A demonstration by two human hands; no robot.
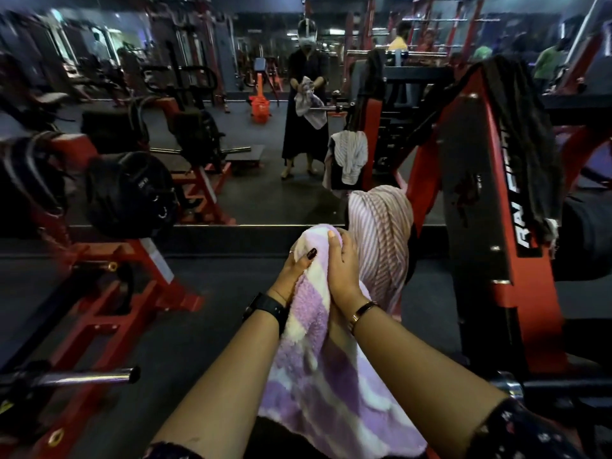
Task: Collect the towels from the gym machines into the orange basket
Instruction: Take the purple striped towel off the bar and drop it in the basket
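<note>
The red-and-black machine point(477, 180) on the right had a pink striped towel point(381, 233) draped over one end and a dark towel point(526, 134) slung over the top (kinda blurry). It stood on the dark floor point(205, 309), like the red machine point(109, 293) on the left.

Dim gym, wide wall mirror point(231, 127), dark floor point(205, 309), red-and-black weight machines point(480, 226), black plates point(132, 190) at left.

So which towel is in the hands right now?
The fluffy purple-and-white checked towel, gripped by left hand and right hand; the pink striped towel and the dark towel hang on the red machine.
</note>
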